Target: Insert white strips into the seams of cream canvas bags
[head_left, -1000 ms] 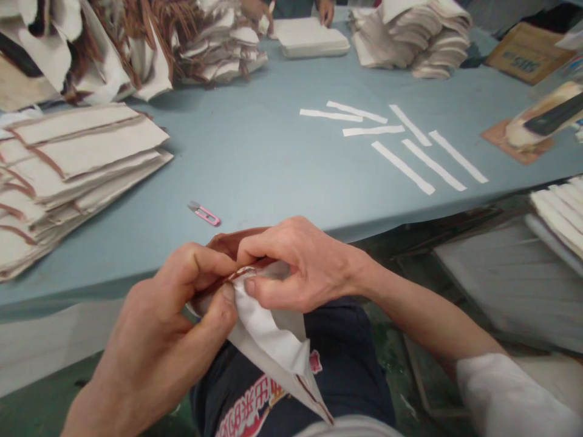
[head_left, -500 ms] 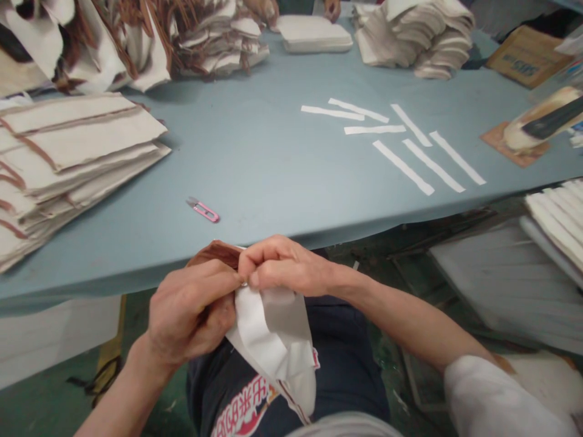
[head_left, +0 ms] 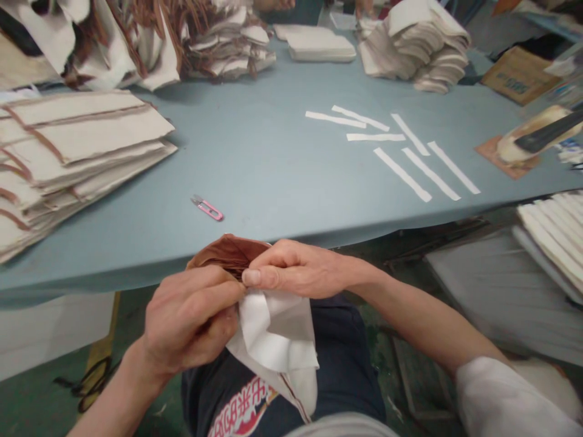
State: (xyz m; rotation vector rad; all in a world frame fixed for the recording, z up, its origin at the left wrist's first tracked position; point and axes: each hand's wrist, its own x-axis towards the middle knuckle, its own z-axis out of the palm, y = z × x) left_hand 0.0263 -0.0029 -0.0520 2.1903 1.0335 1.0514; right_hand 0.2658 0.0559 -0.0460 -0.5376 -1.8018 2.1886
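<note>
Over my lap hangs a piece of white and brown fabric, its brown side folded up near the table edge. My left hand pinches its top edge with thumb and forefinger. Right beside it, my right hand grips the same edge, thumb laid flat along it and fingers behind. The fingertips of both hands nearly touch. A loose white flap hangs below them. What lies between the fingertips is too small to make out. Pink-handled thread snips lie on the table just beyond my hands.
On the blue-green table lie several white strips. Stacked fabric pieces sit at left, with more piles along the back. At right are a cardboard box and a dark-handled tool. Another person's hands show at the far side.
My right thumb has gone from a bent pinch to lying straight along the fabric edge. More of the brown side shows, and the white flap has swung slightly. The view has shifted a little.
</note>
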